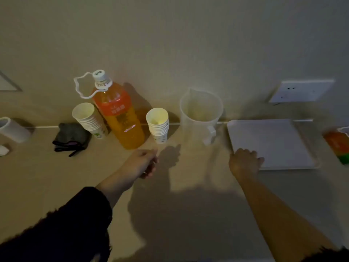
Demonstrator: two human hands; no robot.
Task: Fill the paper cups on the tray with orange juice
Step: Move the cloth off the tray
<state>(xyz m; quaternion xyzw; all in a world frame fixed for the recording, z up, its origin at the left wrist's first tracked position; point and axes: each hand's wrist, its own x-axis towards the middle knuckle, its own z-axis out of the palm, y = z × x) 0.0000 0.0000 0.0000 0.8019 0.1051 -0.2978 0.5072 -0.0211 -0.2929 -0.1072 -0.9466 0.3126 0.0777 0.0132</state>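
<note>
A large bottle of orange juice with a white cap and carry loop stands at the back of the table. Two stacks of white paper cups flank it, one stack on its left and one stack on its right. A clear plastic jug stands further right. The white tray lies at the right with nothing on it. My left hand hovers in front of the bottle, fingers loosely curled, holding nothing. My right hand grips the tray's near left corner.
A dark folded cloth lies left of the cups. A white mug lies on its side at the far left. An orange and green carton sits at the right edge. A wall socket is above the tray.
</note>
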